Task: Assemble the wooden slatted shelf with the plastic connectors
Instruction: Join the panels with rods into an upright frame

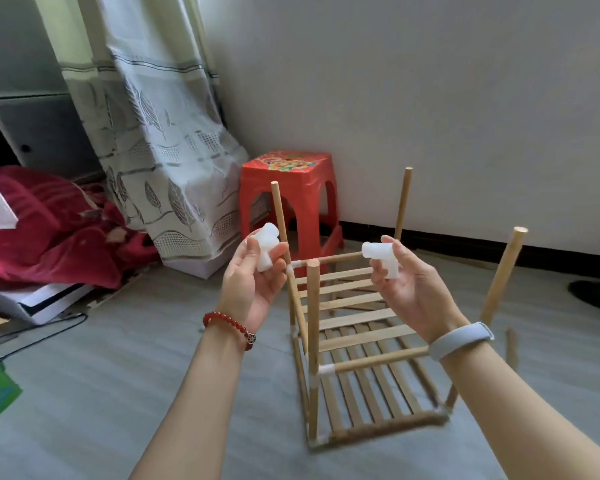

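**One white connector in each hand above the half-built shelf**

The left hand (253,282) holds a translucent white plastic connector (266,247) between the thumb and the curled fingers, palm turned up, with the branched end of the piece pointing upward. The right hand (409,289) grips a second translucent white plastic connector (381,257) in the same way, its fingers curled round the lower stub while one short tube points toward the left hand. The two hands are raised side by side and are apart from each other; the connectors do not touch.

Below and between the hands stands the partly built shelf of light wooden rods and flat slats (357,341) on the grey floor (118,358). It has two slatted levels, one low near the floor and one higher. White connectors already join the rods at the corners, for example the near left joint (326,370). Four round wooden posts rise above the upper level with bare tops: near left (313,306), far left (278,213), far right (403,202) and near right (503,275).

A bracelet of red beads (230,328) is on the left wrist, and a pale grey band (461,340) on the right wrist. Behind the shelf a red plastic stool with a printed top (288,188) stands against the white wall (430,98). A grey leaf-patterned curtain (160,150) hangs at the left, beside a crumpled dark red blanket (49,230).
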A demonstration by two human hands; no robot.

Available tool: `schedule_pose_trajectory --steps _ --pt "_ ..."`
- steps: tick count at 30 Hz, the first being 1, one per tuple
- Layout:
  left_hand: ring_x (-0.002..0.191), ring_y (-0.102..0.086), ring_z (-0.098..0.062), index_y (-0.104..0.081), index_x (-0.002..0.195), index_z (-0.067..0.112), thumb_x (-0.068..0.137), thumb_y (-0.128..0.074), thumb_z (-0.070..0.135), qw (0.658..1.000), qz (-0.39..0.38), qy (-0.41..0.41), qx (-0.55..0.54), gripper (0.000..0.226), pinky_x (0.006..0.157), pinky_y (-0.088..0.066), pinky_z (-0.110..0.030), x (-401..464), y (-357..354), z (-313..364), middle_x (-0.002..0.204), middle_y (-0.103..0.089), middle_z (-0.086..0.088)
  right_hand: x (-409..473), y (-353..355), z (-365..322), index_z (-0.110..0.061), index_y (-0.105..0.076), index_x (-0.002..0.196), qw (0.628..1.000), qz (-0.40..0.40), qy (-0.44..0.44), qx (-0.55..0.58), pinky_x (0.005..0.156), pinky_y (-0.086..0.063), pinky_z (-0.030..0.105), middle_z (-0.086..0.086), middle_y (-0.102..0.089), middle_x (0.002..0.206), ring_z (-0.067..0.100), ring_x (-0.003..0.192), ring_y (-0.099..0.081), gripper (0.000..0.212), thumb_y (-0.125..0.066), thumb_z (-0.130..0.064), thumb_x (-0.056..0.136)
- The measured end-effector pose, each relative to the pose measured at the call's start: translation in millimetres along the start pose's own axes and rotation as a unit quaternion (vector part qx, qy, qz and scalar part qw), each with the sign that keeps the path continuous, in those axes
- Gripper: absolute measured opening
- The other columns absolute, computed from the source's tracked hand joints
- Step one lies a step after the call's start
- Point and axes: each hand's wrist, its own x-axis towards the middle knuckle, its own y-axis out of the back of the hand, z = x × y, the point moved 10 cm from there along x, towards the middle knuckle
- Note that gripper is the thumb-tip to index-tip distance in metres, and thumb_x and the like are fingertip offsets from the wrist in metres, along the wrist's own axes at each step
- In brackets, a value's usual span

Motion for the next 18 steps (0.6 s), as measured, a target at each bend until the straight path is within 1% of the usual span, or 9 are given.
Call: schedule_pose_trajectory --steps 2,4,6,8,10,12,13,15,18 --pt "0.069 -0.063 -0.01 -0.047 0.125 0.019 0.096 -0.041 0.032 1.0 -0.024 -0.008 0.011 0.032 0.065 -0.05 -0.024 5 -7 -4 0.089 -0.073 -0.003 2 13 3 -0.008 -0.055 0.109 1.0 0.01 -0.015 -0.004 0.057 -0.053 0.018 0.016 -0.052 0.107 0.013 0.062 -0.058 0.032 -0.058 -0.018 0.079" --pt "0.077 -0.063 -0.011 -0.046 0.121 0.022 0.089 -0.046 0.034 0.998 -0.053 -0.011 0.013 0.034 0.073 -0.045 -0.027 8 -16 -7 0.096 -0.073 -0.004 4 20 2 -0.007 -0.055 0.106 1.0 0.013 -0.022 -0.014 0.057 -0.053 0.017 0.015 -0.053 0.103 0.013 0.063 -0.057 0.029 -0.057 -0.017 0.079" --pt "0.084 -0.063 -0.012 -0.051 0.11 0.026 0.086 -0.048 0.033 0.997 -0.067 -0.018 0.017 0.025 0.075 -0.043 -0.028 10 -22 -10 0.102 -0.072 -0.005 4 25 -1 -0.007 -0.056 0.104 0.999 0.019 -0.021 -0.023 0.057 -0.052 0.017 0.014 -0.053 0.102 0.014 0.065 -0.056 0.028 -0.057 -0.018 0.078" --pt "0.09 -0.064 -0.015 -0.055 0.101 0.029 0.091 -0.045 0.028 0.996 -0.071 -0.039 0.022 0.013 0.076 -0.044 -0.028 12 -27 -9 0.11 -0.069 -0.01 5 32 -4 -0.006 -0.055 0.105 0.999 0.031 -0.017 -0.017 0.058 -0.052 0.017 0.014 -0.053 0.103 0.014 0.067 -0.055 0.031 -0.058 -0.018 0.077" --pt "0.088 -0.065 -0.017 -0.056 0.099 0.028 0.096 -0.041 0.023 0.994 -0.084 -0.064 0.04 0.016 0.074 -0.047 -0.028 12 -35 -7 0.117 -0.065 -0.016 5 37 -6 -0.005 -0.054 0.111 0.999 0.039 -0.018 -0.007 0.059 -0.053 0.018 0.015 -0.051 0.105 0.014 0.069 -0.055 0.037 -0.058 -0.018 0.076" --pt "0.08 -0.065 -0.018 -0.059 0.1 0.027 0.095 -0.045 0.023 0.988 -0.096 -0.088 0.079 0.015 0.072 -0.052 -0.028 10 -41 -6 0.119 -0.062 -0.02 5 40 -5 -0.005 -0.052 0.117 0.999 0.04 -0.02 -0.008 0.06 -0.054 0.018 0.015 -0.051 0.106 0.014 0.069 -0.054 0.043 -0.058 -0.018 0.077" --pt "0.079 -0.065 -0.019 -0.061 0.1 0.028 0.094 -0.048 0.025 0.983 -0.099 -0.106 0.117 0.014 0.075 -0.053 -0.028 9 -43 -6 0.119 -0.062 -0.019 5 41 -4 -0.005 -0.053 0.116 0.999 0.04 -0.02 -0.013 0.059 -0.054 0.018 0.015 -0.051 0.106 0.015 0.069 -0.054 0.042 -0.058 -0.018 0.077" --pt "0.081 -0.065 -0.021 -0.064 0.098 0.033 0.091 -0.05 0.027 0.962 -0.112 -0.143 0.204 0.017 0.082 -0.053 -0.031 5 -49 -7 0.117 -0.064 -0.01 6 42 -2 -0.006 -0.055 0.11 0.999 0.039 -0.02 -0.021 0.058 -0.054 0.018 0.016 -0.052 0.107 0.016 0.069 -0.054 0.035 -0.059 -0.017 0.077" --pt "0.086 -0.065 -0.023 -0.062 0.099 0.03 0.094 -0.048 0.022 0.936 -0.131 -0.162 0.284 0.017 0.08 -0.054 -0.028 1 -57 -10 0.113 -0.063 0.004 6 41 0 -0.007 -0.055 0.108 0.999 0.039 -0.019 -0.027 0.056 -0.054 0.02 0.017 -0.052 0.108 0.017 0.071 -0.055 0.033 -0.059 -0.016 0.077"
